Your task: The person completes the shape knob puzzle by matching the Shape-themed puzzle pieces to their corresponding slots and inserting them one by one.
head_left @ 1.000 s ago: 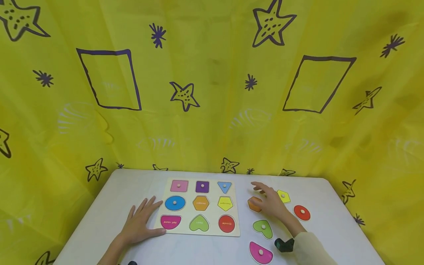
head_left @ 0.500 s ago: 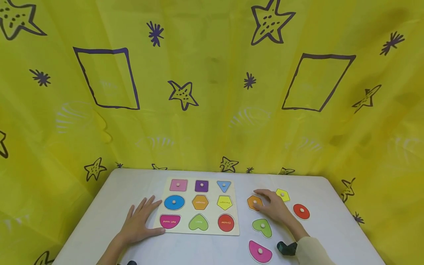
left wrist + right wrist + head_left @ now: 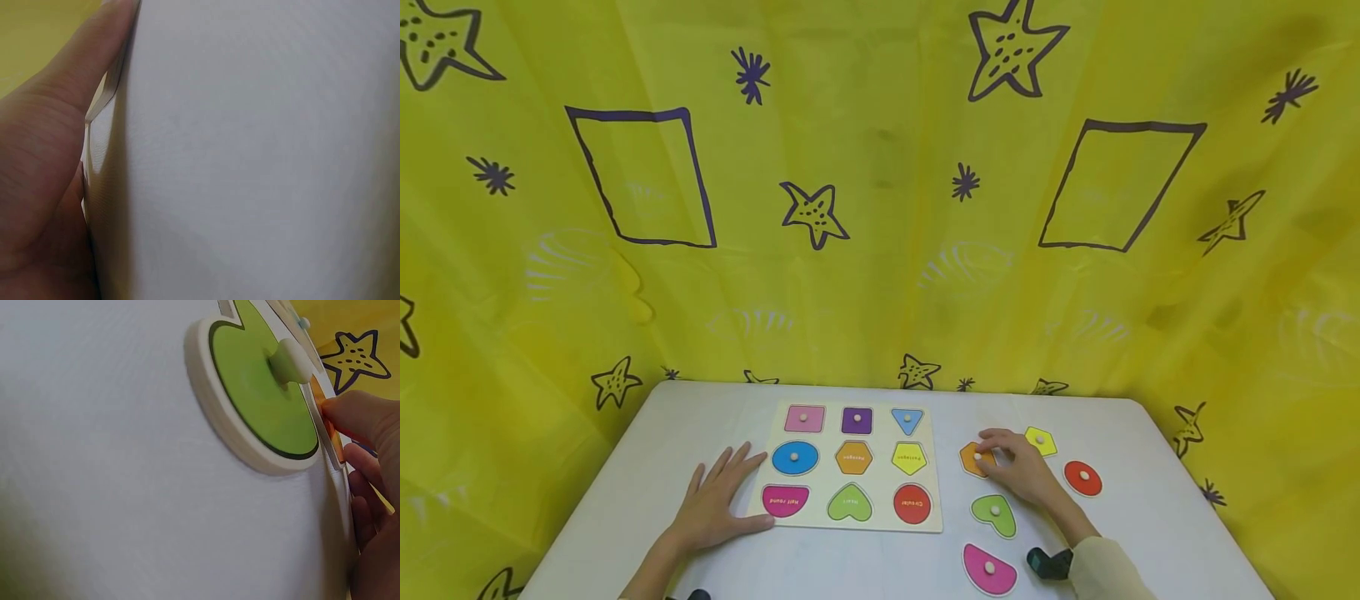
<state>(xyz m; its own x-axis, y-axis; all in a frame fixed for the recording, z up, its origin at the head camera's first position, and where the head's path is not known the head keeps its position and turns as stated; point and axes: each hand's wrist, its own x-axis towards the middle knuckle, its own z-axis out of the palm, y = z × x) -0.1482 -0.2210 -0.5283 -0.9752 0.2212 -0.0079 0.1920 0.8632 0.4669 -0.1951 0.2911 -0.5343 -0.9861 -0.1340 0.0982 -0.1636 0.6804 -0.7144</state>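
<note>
In the head view my left hand [image 3: 715,504] lies with spread fingers at the left edge of a cream shape puzzle board [image 3: 880,522], its thumb along the near corner. The left wrist view shows the thumb [image 3: 69,69] against the board's edge. My right hand [image 3: 1018,471] pinches the knob of an orange hexagon puzzle piece [image 3: 970,465] right of the board. The piece looks flat on the table. Close to that hand are a yellow pentagon piece [image 3: 1040,442] and a green heart piece [image 3: 993,514], whose knob shows large in the right wrist view.
A red circle piece [image 3: 1082,478] and a magenta half-round piece [image 3: 988,570] lie on the white table [image 3: 865,567]. Blue oval [image 3: 794,458], pink, purple and light blue knobbed pieces sit in the board. A yellow patterned curtain [image 3: 880,292] surrounds the table.
My right hand has come down and slightly nearer, and its fingers have closed on the orange hexagon's knob. The left hand stays in place.
</note>
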